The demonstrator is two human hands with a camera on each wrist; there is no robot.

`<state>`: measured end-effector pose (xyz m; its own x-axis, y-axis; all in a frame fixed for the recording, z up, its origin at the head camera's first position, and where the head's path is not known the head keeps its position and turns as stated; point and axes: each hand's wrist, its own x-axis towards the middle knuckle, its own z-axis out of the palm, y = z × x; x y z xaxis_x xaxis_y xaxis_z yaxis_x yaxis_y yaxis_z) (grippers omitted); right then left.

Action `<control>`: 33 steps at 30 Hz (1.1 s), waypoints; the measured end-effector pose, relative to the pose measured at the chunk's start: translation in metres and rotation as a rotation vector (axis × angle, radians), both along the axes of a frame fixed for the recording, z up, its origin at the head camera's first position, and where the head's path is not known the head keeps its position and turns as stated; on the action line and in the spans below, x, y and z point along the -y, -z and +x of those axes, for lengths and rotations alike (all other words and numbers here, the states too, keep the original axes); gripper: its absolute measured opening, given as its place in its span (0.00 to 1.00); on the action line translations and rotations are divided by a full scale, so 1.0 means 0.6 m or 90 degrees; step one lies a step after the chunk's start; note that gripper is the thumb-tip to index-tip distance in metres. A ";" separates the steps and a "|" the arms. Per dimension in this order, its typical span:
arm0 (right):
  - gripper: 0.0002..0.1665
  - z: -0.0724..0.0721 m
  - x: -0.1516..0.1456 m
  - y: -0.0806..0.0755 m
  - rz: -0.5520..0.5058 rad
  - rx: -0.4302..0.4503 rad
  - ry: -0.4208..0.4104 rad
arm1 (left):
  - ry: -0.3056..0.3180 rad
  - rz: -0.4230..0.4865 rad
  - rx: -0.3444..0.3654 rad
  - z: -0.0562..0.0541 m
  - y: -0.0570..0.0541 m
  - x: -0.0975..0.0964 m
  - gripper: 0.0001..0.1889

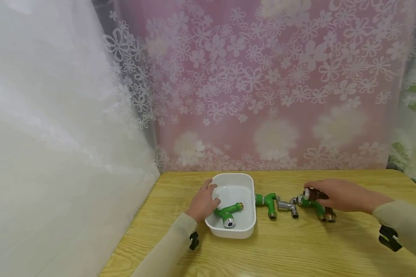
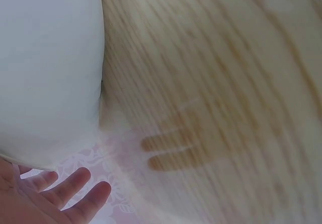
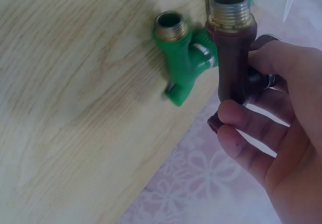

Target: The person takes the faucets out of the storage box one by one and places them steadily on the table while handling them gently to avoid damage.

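Observation:
My left hand (image 1: pixel 202 202) lies at the left rim of a white plastic tub (image 1: pixel 231 233), fingers loosely spread, thumb over the inside. In the left wrist view, several fingers (image 2: pixel 75 191) stand apart beyond the tub's rim. Inside the tub is a green tap (image 1: pixel 228 212) with a brass threaded end. My right hand (image 1: pixel 346 195) grips a dark brown tap (image 3: pixel 234 63) between thumb and fingers, its brass thread facing the camera. Right beside it on the table lies another green tap (image 3: pixel 176 63).
Between the tub and my right hand lie a green tap (image 1: pixel 271 204) and a chrome tap (image 1: pixel 287 206) in a row. The wooden table (image 1: pixel 298 250) ends at a pink flowered curtain (image 1: pixel 270 96). White sheeting (image 1: pixel 55 134) hangs at the left.

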<state>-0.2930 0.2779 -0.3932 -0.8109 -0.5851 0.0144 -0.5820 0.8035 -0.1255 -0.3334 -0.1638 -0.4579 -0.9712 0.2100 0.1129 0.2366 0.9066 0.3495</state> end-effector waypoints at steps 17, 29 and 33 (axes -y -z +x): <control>0.29 -0.011 -0.055 0.018 -0.002 -0.022 0.012 | -0.001 0.003 0.000 -0.001 0.001 -0.001 0.31; 0.27 0.021 -0.067 0.032 0.019 -0.034 0.017 | 0.015 0.007 0.007 0.014 -0.006 0.011 0.31; 0.28 0.030 -0.070 0.038 0.022 -0.038 0.021 | 0.020 0.010 0.011 0.018 -0.008 0.016 0.31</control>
